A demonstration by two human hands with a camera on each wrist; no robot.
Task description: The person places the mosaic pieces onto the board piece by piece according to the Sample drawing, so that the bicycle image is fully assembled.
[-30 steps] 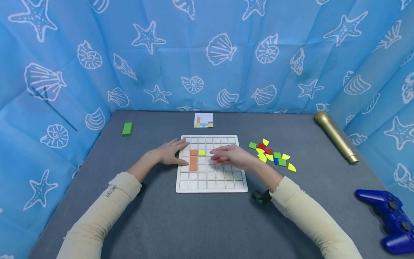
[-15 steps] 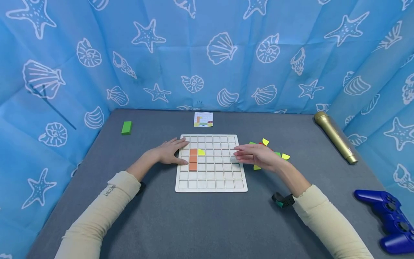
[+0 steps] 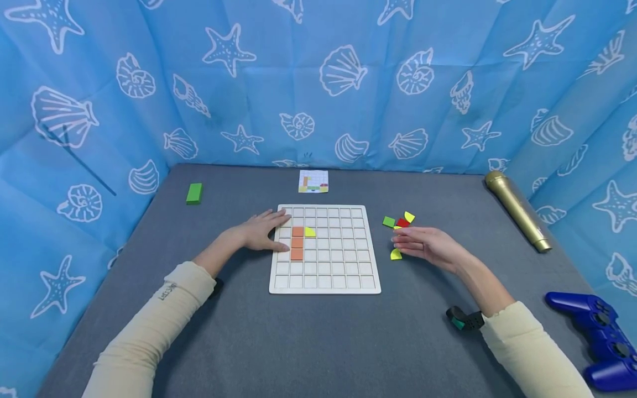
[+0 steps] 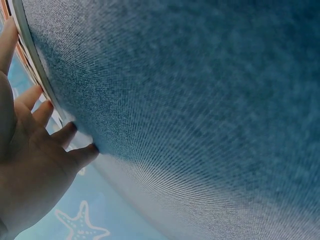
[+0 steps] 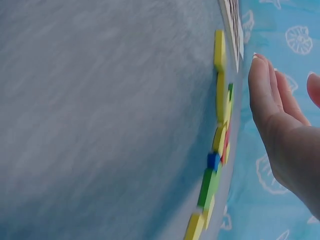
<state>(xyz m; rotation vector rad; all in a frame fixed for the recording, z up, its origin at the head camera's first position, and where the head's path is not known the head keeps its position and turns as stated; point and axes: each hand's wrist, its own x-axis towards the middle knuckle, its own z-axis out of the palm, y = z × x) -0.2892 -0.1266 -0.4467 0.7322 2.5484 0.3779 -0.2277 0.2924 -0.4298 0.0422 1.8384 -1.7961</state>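
A: What lies farthest left?

B: A green block (image 3: pixel 194 193) on the table (image 3: pixel 328 342), beyond the left hand (image 3: pixel 256 231) and off to its left, well apart from it.

A: How does that hand lie?

B: Spread, the thumb set apart from the fingers, at the left edge of a white gridded board (image 3: pixel 324 282).

A: And just right of its thumb?

B: Three orange tiles (image 3: pixel 297 243) in a column on the grid. A yellow quarter-round tile (image 3: pixel 309 232) sits right beside the top one. Beyond the board, farther off than both hands, is a small printed card (image 3: pixel 313 181).

A: Then what, toward the right hand (image 3: pixel 429 245)?

B: Loose tiles (image 3: pixel 396 254) around and under its fingers. A green tile (image 3: pixel 389 221) and a red tile (image 3: pixel 402 223) lie just beyond the fingertips; the hand covers others in the head view. The right wrist view shows a blue tile (image 5: pixel 213 161) among them.

A: Its fingers?

B: Straight and close together, raised over the tiles.

A: Right of that hand?

B: A gold microphone (image 3: pixel 517 211), well apart, then a blue game controller (image 3: pixel 594 337), nearer the person.
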